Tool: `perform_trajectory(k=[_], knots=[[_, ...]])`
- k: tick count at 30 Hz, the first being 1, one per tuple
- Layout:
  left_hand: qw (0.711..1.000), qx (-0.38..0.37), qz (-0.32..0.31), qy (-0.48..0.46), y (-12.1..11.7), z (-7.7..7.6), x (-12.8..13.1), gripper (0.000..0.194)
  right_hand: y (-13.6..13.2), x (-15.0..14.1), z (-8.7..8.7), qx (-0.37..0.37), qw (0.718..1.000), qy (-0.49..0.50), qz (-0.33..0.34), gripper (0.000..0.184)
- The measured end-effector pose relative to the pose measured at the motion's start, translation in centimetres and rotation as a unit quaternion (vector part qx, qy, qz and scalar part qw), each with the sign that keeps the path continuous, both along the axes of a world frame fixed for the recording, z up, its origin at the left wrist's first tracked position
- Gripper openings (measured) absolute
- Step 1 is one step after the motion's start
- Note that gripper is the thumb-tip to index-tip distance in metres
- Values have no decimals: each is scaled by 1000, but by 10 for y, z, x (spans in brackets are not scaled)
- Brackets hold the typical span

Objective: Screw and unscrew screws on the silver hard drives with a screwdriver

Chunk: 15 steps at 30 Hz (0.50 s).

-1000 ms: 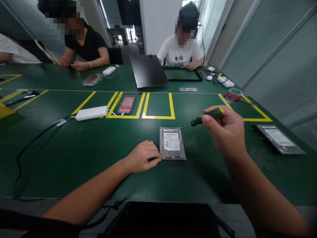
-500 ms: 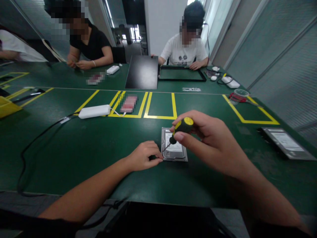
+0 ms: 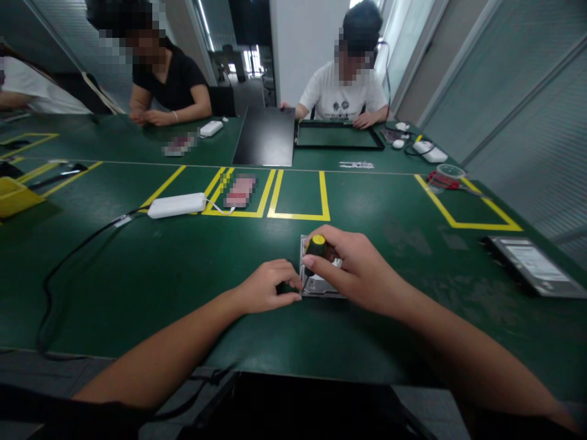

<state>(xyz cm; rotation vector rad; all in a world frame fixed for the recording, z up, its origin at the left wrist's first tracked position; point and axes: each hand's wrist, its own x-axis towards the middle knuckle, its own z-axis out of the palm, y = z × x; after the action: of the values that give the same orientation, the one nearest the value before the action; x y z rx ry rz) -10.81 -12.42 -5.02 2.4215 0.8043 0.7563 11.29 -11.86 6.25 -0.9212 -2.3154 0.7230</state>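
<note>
A silver hard drive [image 3: 324, 288] with a white label lies flat on the green table in front of me, partly covered by my right hand. My right hand [image 3: 353, 263] is closed around a screwdriver [image 3: 316, 246] with a black and yellow handle. Its shaft points steeply down, with the tip at the drive's lower left corner; exact contact there is too small to make out. My left hand [image 3: 269, 287] is at the drive's left edge, thumb and curled fingers gripping near that same corner.
A second hard drive [image 3: 534, 266] lies at the right. White power adapter [image 3: 178, 205] and its black cable are at the left, beside a blurred pink phone [image 3: 241, 190]. Across the table, one person handles a dark panel [image 3: 266, 137] and black frame [image 3: 339, 146]; others sit leftward.
My right hand has moved left and down with the screwdriver, which now stands more upright over the drive's lower left corner. My left hand stays nearly in place.
</note>
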Motion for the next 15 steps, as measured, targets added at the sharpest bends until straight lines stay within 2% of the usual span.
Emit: perform_trajectory(k=[8, 15], knots=[[997, -79, 10, 14, 2, 2, 2, 18, 3, -3, -6, -26, 1000, -4, -4, 17], [992, -128, -6, 5, 5, 1, 4, 16, 8, -4, -13, -32, 999, -15, -3, 18]])
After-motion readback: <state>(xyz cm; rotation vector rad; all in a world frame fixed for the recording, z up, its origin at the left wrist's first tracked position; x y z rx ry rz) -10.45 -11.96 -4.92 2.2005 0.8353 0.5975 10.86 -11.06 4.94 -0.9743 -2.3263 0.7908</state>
